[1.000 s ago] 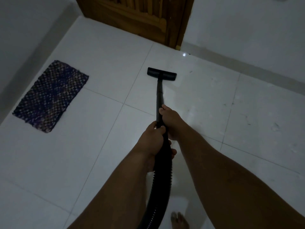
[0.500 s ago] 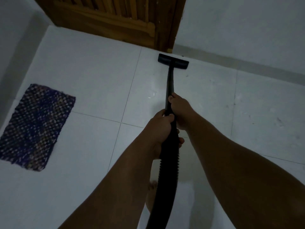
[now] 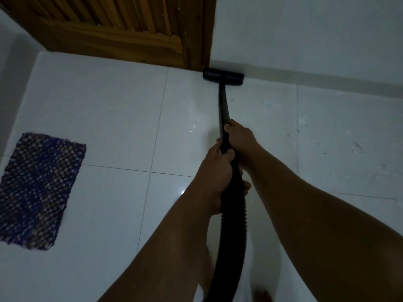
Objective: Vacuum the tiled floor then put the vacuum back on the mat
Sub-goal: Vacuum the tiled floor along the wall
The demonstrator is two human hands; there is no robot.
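Black ribbed hose (image 3: pixel 234 232) runs up between the forearms. The left hand (image 3: pixel 214 171) grips the wand (image 3: pixel 223 110) at the hose joint; the right hand (image 3: pixel 239 138) grips just ahead. The nozzle (image 3: pixel 222 76) lies on the tiled floor (image 3: pixel 117 110) against the wall base beside the door (image 3: pixel 122 33). The mat (image 3: pixel 37 188) lies well left.

Glossy white floor tiles (image 3: pixel 113 118), coarse woven mat (image 3: pixel 37 190), slatted wooden door (image 3: pixel 122 29).

Dim room; white wall (image 3: pixel 305 29), slatted wooden door (image 3: pixel 113 33), pale skirting (image 3: pixel 327 80).
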